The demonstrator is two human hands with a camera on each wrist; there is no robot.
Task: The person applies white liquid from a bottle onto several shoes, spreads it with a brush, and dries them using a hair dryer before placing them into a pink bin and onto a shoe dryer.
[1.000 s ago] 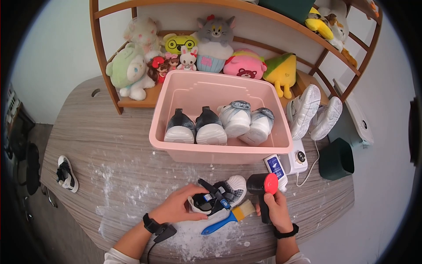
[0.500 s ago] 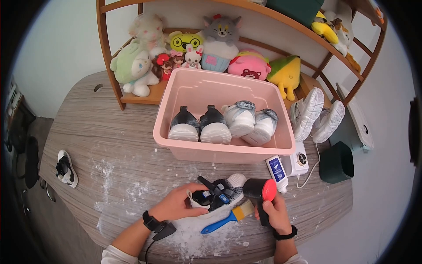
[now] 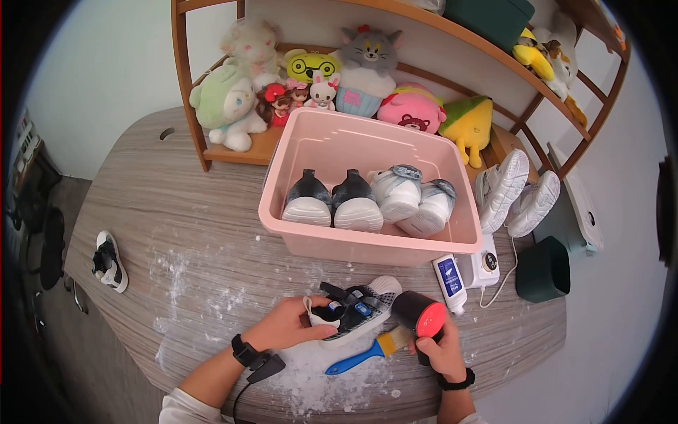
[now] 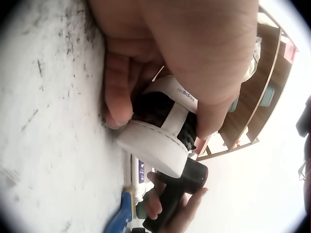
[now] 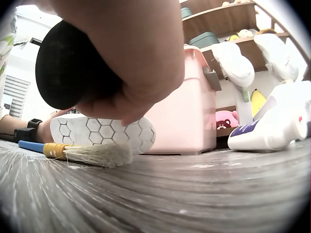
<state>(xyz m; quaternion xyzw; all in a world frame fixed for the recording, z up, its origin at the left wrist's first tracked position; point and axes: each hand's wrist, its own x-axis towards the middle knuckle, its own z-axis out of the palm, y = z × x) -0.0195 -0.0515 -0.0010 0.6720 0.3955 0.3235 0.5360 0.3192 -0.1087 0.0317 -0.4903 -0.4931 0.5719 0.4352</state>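
My left hand [image 3: 288, 324] holds a small black-and-white sneaker [image 3: 353, 308] by its heel, thumb on the near side. The shoe's toe points right and away, and its patterned side and pale sole edge show. In the left wrist view its white heel [image 4: 155, 150] carries an adidas label; in the right wrist view the hexagon-patterned sole [image 5: 99, 133] faces the camera. My right hand [image 3: 442, 352] grips the handle of a black handheld blower [image 3: 409, 308] with a round red end. The blower's barrel is close beside the sneaker's toe. A blue-handled brush [image 3: 359, 357] lies just below the shoe.
White powder [image 3: 332, 385] is scattered over the wooden table. A pink bin [image 3: 353, 249] with several shoes stands behind. To the right are a white bottle [image 3: 450, 283], a white shoe dryer [image 3: 484, 263] bearing shoes, and a dark green bin [image 3: 542, 272]. Another sneaker [image 3: 111, 263] lies far left.
The head view has shifted, sliding the background right. The sneaker has tilted, its side and sole edge showing more, and the blower's red end has swung downward. Both hands keep their holds.
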